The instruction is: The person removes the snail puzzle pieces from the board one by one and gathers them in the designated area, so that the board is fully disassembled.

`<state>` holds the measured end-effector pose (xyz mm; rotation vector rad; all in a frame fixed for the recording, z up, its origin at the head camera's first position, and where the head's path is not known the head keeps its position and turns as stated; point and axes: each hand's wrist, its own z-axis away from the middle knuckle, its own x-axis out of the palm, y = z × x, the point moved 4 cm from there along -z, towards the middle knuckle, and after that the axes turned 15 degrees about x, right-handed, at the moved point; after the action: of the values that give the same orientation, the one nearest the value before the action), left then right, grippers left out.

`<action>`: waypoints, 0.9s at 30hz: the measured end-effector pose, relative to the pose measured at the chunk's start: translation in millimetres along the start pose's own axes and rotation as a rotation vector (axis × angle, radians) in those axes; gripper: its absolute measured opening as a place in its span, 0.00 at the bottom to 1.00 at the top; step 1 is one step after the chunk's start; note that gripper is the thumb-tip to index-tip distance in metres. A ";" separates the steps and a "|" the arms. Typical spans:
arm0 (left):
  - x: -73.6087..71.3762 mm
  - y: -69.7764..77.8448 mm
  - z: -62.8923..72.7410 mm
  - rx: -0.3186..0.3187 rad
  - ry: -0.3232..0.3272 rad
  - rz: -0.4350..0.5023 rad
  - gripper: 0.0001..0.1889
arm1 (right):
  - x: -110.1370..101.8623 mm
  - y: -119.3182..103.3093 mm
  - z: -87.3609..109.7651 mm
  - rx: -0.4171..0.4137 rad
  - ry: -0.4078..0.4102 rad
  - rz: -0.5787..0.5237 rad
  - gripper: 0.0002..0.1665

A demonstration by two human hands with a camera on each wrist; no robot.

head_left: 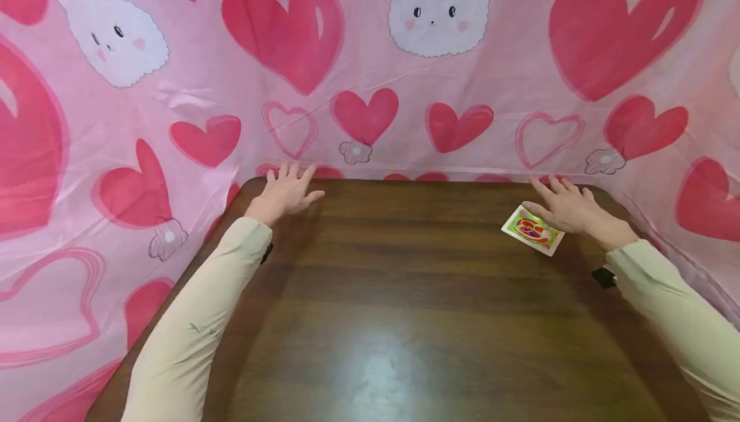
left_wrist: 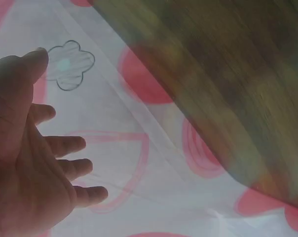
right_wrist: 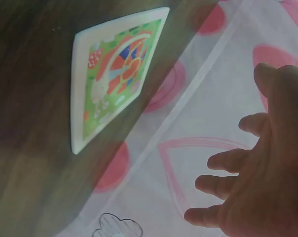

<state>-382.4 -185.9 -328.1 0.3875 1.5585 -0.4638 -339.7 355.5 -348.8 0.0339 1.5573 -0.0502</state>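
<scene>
A flat rectangular picture card or thin board (head_left: 534, 232) with a white border and a green, red and blue picture lies on the table's right side; its exact kind is unclear. My right hand (head_left: 569, 207) hovers over its upper right part with fingers spread, covering that corner in the head view. In the right wrist view the whole picture card (right_wrist: 114, 76) shows, apart from the right hand (right_wrist: 267, 163). Near the table's far left corner my left hand (head_left: 283, 192) is stretched out, fingers spread, holding nothing. The left wrist view shows that same left hand (left_wrist: 35, 153) with its palm bare.
The brown wooden table (head_left: 376, 293) has rounded far corners. Behind and beside it hangs a pink cloth (head_left: 370, 69) printed with hearts and rabbits, close against the table's far edge. Dark wrist devices show under both pale sleeves (head_left: 191, 325).
</scene>
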 end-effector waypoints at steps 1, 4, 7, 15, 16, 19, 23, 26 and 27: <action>1.0 1.7 -1.4 0.004 0.003 0.007 0.39 | 1.6 0.8 -0.1 0.001 -0.001 -0.001 0.47; 3.2 8.1 -6.9 0.016 0.016 0.027 0.39 | 7.3 3.7 0.1 0.008 -0.010 -0.015 0.48; 4.8 16.8 -13.4 0.032 0.020 0.055 0.38 | 12.6 6.4 1.4 0.016 -0.036 -0.047 0.48; 13.4 38.2 -27.4 0.059 0.046 0.099 0.36 | 26.2 12.2 2.5 0.034 -0.109 -0.105 0.49; 14.7 40.4 -28.8 0.064 0.052 0.106 0.36 | 27.3 12.8 2.8 0.032 -0.112 -0.107 0.49; 19.5 46.8 -33.7 0.079 0.060 0.129 0.36 | 29.9 15.0 4.2 0.040 -0.122 -0.128 0.49; 27.9 56.5 -40.1 0.099 0.060 0.160 0.36 | 31.5 16.6 5.0 0.042 -0.116 -0.173 0.48; 34.8 65.4 -44.8 0.112 0.057 0.183 0.37 | 33.8 16.4 5.1 0.019 -0.117 -0.204 0.48; 36.8 68.7 -46.3 0.114 0.054 0.192 0.37 | 35.0 16.7 5.1 0.015 -0.122 -0.211 0.48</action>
<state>-388.3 -104.6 -367.8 0.6362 1.5332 -0.3967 -333.2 371.5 -383.9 -0.1204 1.4332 -0.2268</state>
